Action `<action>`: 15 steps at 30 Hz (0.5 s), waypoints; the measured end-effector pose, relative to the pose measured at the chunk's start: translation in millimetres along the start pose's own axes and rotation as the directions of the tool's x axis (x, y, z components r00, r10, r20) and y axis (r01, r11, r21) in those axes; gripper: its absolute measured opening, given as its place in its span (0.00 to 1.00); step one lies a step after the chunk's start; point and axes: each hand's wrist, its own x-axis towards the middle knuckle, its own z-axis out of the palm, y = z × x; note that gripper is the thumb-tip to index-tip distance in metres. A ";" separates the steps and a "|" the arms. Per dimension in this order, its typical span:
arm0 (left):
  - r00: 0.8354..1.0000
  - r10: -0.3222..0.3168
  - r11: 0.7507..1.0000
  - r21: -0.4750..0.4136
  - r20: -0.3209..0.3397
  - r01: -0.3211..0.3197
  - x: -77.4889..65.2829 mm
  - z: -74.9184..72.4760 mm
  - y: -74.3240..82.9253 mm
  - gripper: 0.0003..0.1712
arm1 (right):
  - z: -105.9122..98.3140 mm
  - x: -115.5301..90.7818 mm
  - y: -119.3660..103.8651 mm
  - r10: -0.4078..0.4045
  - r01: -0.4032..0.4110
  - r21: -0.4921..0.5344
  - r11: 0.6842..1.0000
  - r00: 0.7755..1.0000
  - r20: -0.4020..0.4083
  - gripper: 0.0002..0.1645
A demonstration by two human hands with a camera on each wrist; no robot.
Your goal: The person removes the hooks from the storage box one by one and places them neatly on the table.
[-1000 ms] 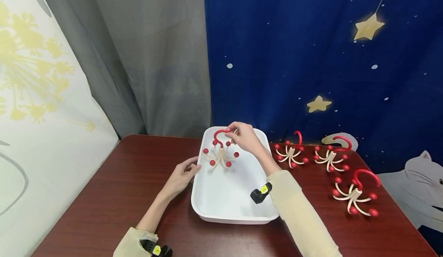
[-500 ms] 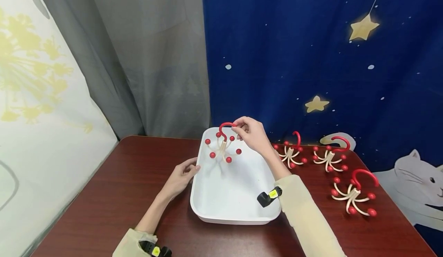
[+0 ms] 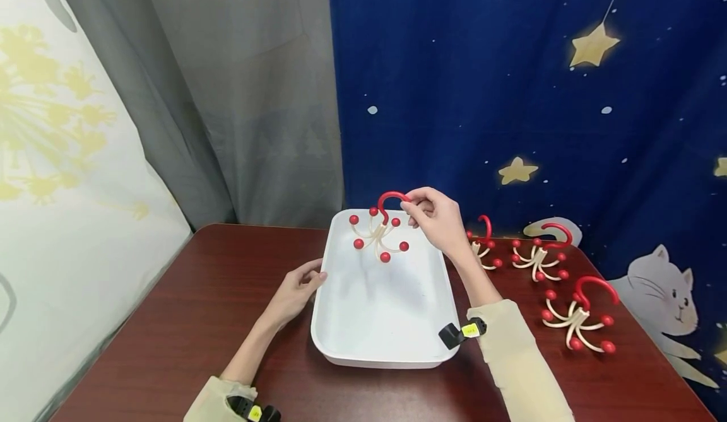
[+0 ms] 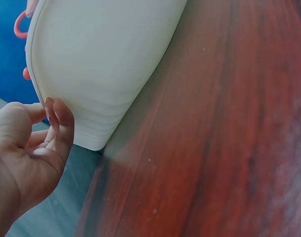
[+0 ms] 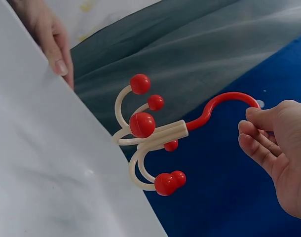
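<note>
My right hand (image 3: 437,217) pinches the tip of the red hook on a rotating hanger (image 5: 163,133), which has cream curved arms ending in red balls. The hanger hangs in the air over the far part of a white plastic tray (image 3: 392,340). In the right wrist view, thumb and fingers meet at the hook's end. My left hand (image 3: 297,288) grips the tray's left rim; the left wrist view has its thumb and fingers (image 4: 64,118) on either side of that edge.
Three similar hangers stand on the dark red wooden table (image 3: 238,296) right of the tray: one (image 3: 481,252) partly behind my right forearm, one (image 3: 537,258) at the back, one (image 3: 578,321) nearer. Grey and blue curtains (image 3: 397,94) hang behind the table.
My right hand has raised the hanger from low in the tray and carried it to the right. The left hand keeps its place on the rim.
</note>
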 end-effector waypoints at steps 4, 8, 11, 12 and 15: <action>1.000 0.005 1.000 -0.006 0.002 -0.005 0.0 0.1 -0.4 0.24 | -11.4 -4.8 -3.4 -0.010 0.010 0.017 1.000 0.999 -0.041 0.11; 1.000 0.008 1.000 -0.009 0.008 -0.008 0.4 0.2 -1.0 0.24 | -23.9 -11.3 -19.5 -0.029 0.032 0.031 0.999 0.997 -0.075 0.10; 1.000 0.007 1.000 -0.009 0.008 -0.007 0.7 0.0 -0.7 0.25 | -33.4 -17.5 -34.7 -0.045 0.047 0.022 0.999 0.995 -0.092 0.11; 1.000 0.006 1.000 -0.010 0.008 -0.006 0.7 -0.1 -0.6 0.25 | -36.3 -19.6 -38.5 -0.053 0.055 0.015 0.998 0.994 -0.096 0.11; 1.000 0.006 1.000 -0.011 0.015 -0.005 0.9 -0.5 -0.4 0.26 | -45.0 -24.7 -42.5 -0.075 0.074 -0.011 0.997 0.992 -0.106 0.11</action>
